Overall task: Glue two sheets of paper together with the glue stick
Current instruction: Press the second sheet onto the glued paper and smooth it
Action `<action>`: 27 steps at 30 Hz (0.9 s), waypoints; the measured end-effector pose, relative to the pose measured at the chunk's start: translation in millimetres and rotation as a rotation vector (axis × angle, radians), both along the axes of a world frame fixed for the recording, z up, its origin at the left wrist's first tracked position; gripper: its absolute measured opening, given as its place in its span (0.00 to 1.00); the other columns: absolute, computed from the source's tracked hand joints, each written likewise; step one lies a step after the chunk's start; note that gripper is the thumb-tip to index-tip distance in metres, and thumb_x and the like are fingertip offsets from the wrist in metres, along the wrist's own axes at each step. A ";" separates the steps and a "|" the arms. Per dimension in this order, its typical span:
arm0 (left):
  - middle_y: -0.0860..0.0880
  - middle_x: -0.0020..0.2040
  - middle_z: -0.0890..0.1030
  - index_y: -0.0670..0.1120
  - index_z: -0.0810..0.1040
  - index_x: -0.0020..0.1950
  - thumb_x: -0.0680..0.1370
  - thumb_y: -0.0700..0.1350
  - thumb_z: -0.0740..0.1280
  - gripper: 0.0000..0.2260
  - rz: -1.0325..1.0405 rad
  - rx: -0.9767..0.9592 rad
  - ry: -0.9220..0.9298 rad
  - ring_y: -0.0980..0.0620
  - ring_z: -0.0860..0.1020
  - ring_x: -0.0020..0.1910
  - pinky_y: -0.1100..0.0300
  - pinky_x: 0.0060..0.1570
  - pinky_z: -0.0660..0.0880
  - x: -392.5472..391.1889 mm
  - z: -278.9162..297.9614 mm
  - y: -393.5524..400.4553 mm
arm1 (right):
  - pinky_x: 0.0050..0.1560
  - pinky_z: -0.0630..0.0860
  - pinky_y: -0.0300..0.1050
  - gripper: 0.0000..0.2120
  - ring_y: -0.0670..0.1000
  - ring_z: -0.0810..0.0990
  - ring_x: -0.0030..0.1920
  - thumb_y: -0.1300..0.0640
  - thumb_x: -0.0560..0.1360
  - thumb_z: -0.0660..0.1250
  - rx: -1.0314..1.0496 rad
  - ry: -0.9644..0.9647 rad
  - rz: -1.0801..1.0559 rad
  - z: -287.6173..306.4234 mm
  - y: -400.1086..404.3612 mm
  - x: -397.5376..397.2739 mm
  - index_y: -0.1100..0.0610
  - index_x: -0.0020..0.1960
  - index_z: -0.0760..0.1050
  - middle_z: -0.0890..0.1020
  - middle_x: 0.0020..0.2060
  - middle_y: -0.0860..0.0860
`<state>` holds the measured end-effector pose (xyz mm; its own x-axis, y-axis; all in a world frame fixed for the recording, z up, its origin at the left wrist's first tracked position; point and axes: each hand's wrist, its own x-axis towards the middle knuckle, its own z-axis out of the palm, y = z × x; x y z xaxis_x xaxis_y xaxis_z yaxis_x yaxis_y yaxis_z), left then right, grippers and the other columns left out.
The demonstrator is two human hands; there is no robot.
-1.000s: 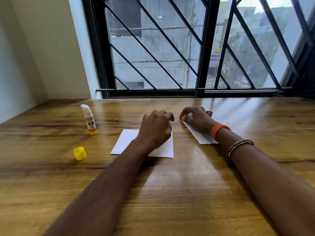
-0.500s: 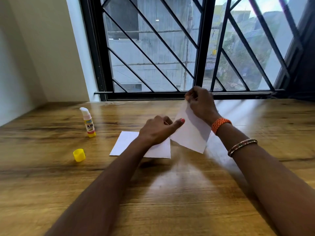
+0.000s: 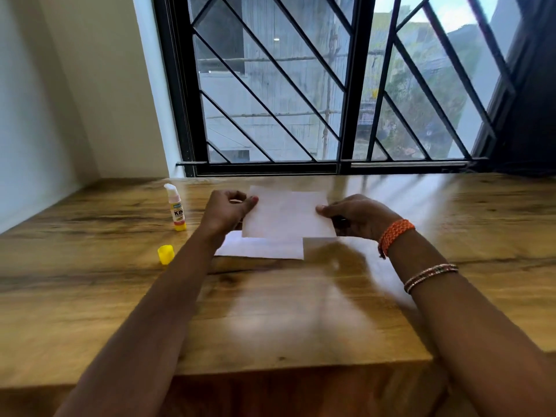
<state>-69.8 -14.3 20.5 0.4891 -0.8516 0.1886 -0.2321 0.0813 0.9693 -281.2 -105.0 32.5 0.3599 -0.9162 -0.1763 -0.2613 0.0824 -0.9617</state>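
Observation:
A white sheet of paper [image 3: 287,215] is held above the table, roughly level with its face toward me. My left hand [image 3: 228,210] pinches its left edge and my right hand [image 3: 358,216] pinches its right edge. A second white sheet [image 3: 261,249] lies flat on the table just under and in front of the held one, partly covered by it. The uncapped glue stick [image 3: 176,207] stands upright to the left of my left hand. Its yellow cap [image 3: 165,254] lies on the table nearer to me.
The wooden table [image 3: 270,320] runs to a barred window [image 3: 301,85] at the back and a white wall [image 3: 60,100] at the left. Its near edge shows at the bottom. I wear an orange band and thin bangles on my right wrist.
My right hand lifted the right-hand sheet off the table and carried it left over the other sheet. My left hand left the lower sheet and took the raised sheet's left edge.

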 end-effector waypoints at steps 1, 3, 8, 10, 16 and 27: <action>0.42 0.40 0.78 0.41 0.75 0.42 0.76 0.42 0.67 0.05 0.041 -0.004 -0.011 0.52 0.77 0.32 0.67 0.24 0.76 3.6 -2.0 3.0 | 0.59 0.77 0.54 0.20 0.60 0.79 0.58 0.62 0.71 0.72 0.010 -0.011 -0.016 -0.6 4.6 2.2 0.69 0.60 0.74 0.79 0.57 0.63; 0.38 0.45 0.79 0.40 0.76 0.47 0.78 0.43 0.63 0.07 0.145 0.008 -0.052 0.49 0.79 0.35 0.63 0.28 0.79 10.7 -5.4 7.4 | 0.52 0.80 0.50 0.18 0.57 0.81 0.50 0.63 0.70 0.73 0.020 -0.031 -0.051 -0.4 13.4 5.1 0.69 0.57 0.75 0.80 0.52 0.61; 0.32 0.58 0.77 0.36 0.70 0.59 0.79 0.52 0.57 0.20 0.216 0.288 -0.218 0.34 0.76 0.59 0.43 0.58 0.75 25.1 -9.1 22.7 | 0.31 0.80 0.40 0.10 0.52 0.78 0.38 0.64 0.71 0.72 0.108 -0.101 -0.084 -7.3 31.5 8.6 0.64 0.50 0.74 0.77 0.40 0.57; 0.32 0.56 0.77 0.35 0.67 0.63 0.80 0.54 0.55 0.23 0.210 0.352 -0.245 0.35 0.78 0.54 0.45 0.52 0.77 25.3 -6.6 26.7 | 0.27 0.80 0.41 0.08 0.52 0.78 0.37 0.64 0.71 0.71 0.146 -0.123 -0.101 -10.0 36.3 10.8 0.64 0.45 0.73 0.77 0.38 0.56; 0.43 0.32 0.71 0.39 0.67 0.56 0.82 0.54 0.50 0.19 0.119 0.365 -0.037 0.50 0.69 0.26 0.69 0.20 0.67 22.4 4.2 31.4 | 0.22 0.77 0.38 0.08 0.52 0.77 0.36 0.64 0.71 0.71 0.176 -0.122 -0.100 -12.1 39.3 19.0 0.63 0.42 0.71 0.76 0.39 0.56; 0.40 0.37 0.78 0.36 0.65 0.67 0.81 0.49 0.54 0.20 0.197 0.304 -0.067 0.49 0.75 0.28 0.62 0.25 0.75 35.5 -6.2 31.0 | 0.25 0.78 0.38 0.08 0.49 0.76 0.32 0.65 0.72 0.71 0.153 -0.096 -0.054 -11.1 36.5 40.4 0.63 0.40 0.71 0.74 0.34 0.55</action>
